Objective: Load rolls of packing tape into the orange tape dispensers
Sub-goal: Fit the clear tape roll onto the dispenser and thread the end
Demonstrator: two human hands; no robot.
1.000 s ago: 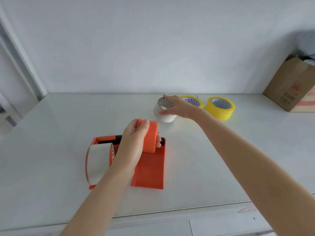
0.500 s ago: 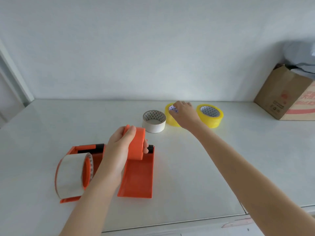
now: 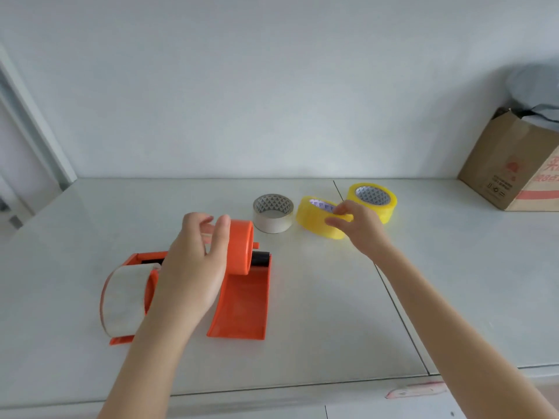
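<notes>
Yellow tape roll point(image 3: 320, 219) tilted in right hand point(image 3: 357, 228).

On the table point(image 3: 453, 282) two dispensers point(image 3: 242, 297) lie side by side at the left front, three tape rolls point(image 3: 273, 213) sit in a row behind them, and a cardboard box point(image 3: 511, 167) stands far right.

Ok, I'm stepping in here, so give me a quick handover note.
Left hand: loosely open at the empty dispenser's orange spool.
Right hand: gripping a tilted yellow roll.
Spare rolls on the table: white roll, second yellow roll.
Done: left dispenser already holds a white roll.
Left: bring the yellow roll over and fit it on the spool.
</notes>
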